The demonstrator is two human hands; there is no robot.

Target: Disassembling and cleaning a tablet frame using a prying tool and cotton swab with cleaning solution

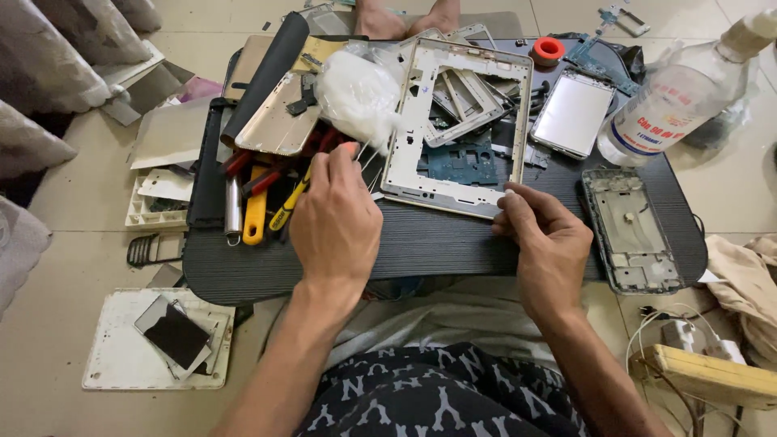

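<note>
My right hand [544,239] grips the near right corner of a large pale metal tablet frame [413,121] lying on a low black table [453,243]. My left hand [336,217] hovers at the frame's left edge, fingers pinched together on something thin and pale next to a wad of white cotton in a clear bag [358,93]; what it pinches is too small to tell. Under the frame lie smaller frames and a blue circuit part [463,162].
Red and yellow handled tools [257,202] lie at the table's left. A phone screen [573,113], a phone chassis [631,231], a clear bottle [676,101] and an orange tape roll [548,50] sit to the right. A white board [113,356] and power strip [704,372] lie on the floor.
</note>
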